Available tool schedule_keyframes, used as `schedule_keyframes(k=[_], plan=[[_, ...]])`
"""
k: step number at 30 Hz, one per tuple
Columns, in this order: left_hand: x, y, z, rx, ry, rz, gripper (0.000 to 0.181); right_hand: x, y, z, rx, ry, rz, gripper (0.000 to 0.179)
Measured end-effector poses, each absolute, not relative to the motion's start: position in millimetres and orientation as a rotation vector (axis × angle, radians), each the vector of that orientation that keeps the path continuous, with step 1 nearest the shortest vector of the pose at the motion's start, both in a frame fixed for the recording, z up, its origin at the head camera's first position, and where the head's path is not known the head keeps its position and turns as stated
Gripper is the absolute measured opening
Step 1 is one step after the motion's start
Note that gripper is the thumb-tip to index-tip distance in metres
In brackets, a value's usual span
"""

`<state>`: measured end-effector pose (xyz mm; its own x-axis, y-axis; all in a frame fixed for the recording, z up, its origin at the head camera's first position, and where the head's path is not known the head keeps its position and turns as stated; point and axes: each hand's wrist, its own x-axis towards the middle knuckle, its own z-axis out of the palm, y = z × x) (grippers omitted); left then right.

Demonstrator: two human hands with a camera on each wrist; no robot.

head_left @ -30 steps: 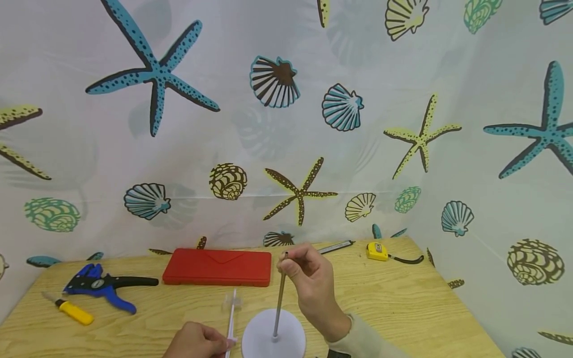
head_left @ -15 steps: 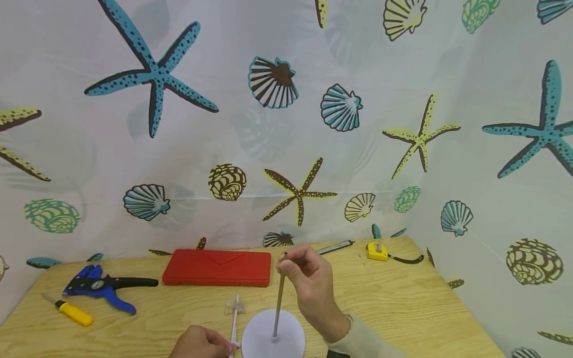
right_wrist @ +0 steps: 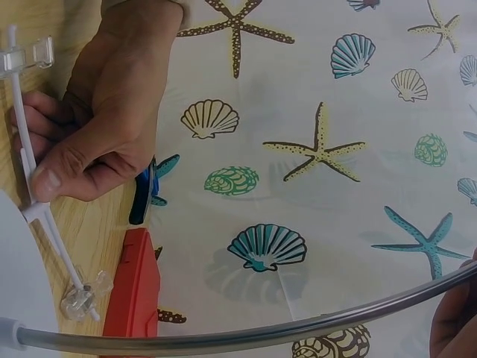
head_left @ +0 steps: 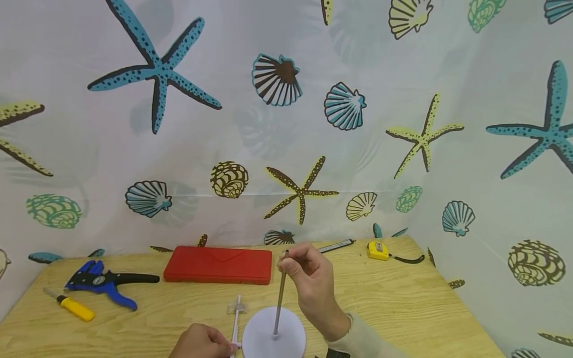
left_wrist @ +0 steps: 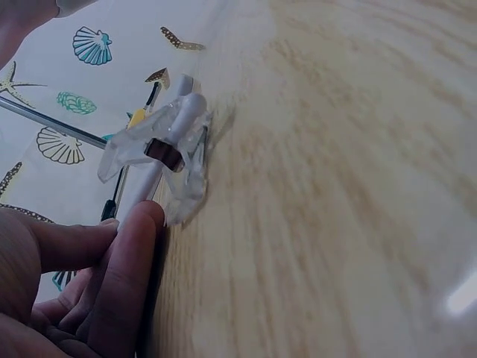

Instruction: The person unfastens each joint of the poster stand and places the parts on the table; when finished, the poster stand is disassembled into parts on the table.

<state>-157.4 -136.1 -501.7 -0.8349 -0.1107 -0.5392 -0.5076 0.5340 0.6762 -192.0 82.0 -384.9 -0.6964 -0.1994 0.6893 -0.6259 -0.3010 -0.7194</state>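
In the head view a white round base point(head_left: 293, 330) carries an upright metal rod point(head_left: 280, 298), leaning slightly right. My right hand point(head_left: 311, 283) pinches this rod near its top. Left of the base, my left hand point(head_left: 201, 343) pinches a slim white plastic rod point(head_left: 236, 323) between thumb and fingers. The right wrist view shows a clear plastic clip point(right_wrist: 77, 304) at one end of the white rod and another clear clip point(right_wrist: 30, 57) at the other. A short side stub on the rod lies at the base's edge; whether they touch, I cannot tell.
A red case point(head_left: 218, 266) lies behind the base. On the left are a blue-black wire stripper point(head_left: 100, 282) and a yellow-handled knife point(head_left: 77, 308). A yellow tape measure point(head_left: 377, 251) and a grey bar-like tool point(head_left: 336, 246) lie at the back right.
My left hand has shifted slightly right with the white rod, bringing it nearer the base. The far clip now shows broadside. My right hand stays on the metal rod.
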Motion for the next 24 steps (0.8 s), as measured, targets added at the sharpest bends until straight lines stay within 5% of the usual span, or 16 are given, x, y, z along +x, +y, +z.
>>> schedule_keyframes(k=[24], plan=[[-149.3,-136.5,-489.2,-0.422,2.493,1.227,0.03,-187.6,81.0,-385.2,0.945,-1.73,2.048,0.027]])
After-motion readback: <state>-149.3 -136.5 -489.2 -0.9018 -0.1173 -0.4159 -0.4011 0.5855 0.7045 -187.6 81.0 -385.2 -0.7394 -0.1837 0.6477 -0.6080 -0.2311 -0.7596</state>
